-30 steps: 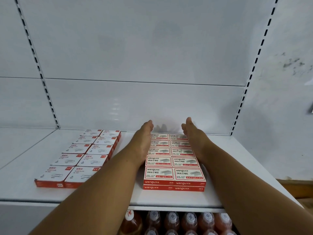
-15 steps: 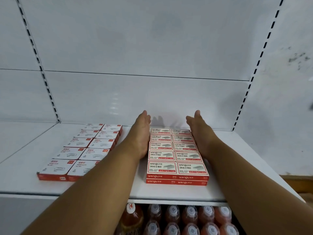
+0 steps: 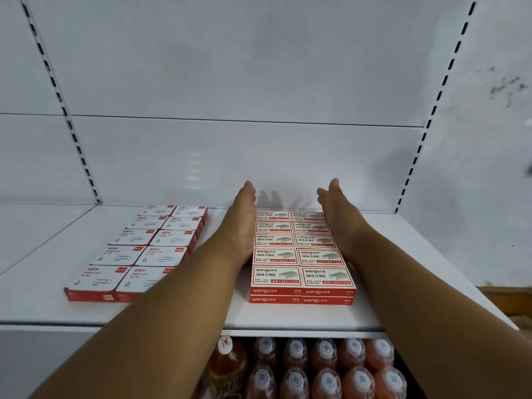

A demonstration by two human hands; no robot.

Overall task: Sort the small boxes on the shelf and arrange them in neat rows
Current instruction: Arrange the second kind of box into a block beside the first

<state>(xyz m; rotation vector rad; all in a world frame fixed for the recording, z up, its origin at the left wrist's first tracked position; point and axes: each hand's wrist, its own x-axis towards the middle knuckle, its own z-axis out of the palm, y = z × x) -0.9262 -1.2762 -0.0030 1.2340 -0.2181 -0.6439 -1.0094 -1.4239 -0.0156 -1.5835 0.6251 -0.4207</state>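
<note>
Two blocks of small red-and-white boxes lie on the white shelf [image 3: 288, 315]. The staple boxes [image 3: 302, 256] form two columns of several rows, stacked two high. My left hand [image 3: 241, 223] lies flat with straight fingers along the block's left side. My right hand [image 3: 338, 217] lies the same way along its right side, palm facing in. Both hands flank the rear rows and hold nothing. The paper clip boxes [image 3: 144, 250] sit in two columns further left; my left forearm covers their near right corner.
A white back panel [image 3: 259, 156] with slotted uprights [image 3: 414, 156] closes the shelf behind the boxes. Bare shelf lies left of the paper clip boxes and right of the staple boxes. Bottles with orange drink [image 3: 322, 367] fill the level below the shelf edge.
Both hands stay flat along the sides of the staple box block and have spread slightly apart at the fingertips. The camera has tilted, so the shelf sits a little lower in view.
</note>
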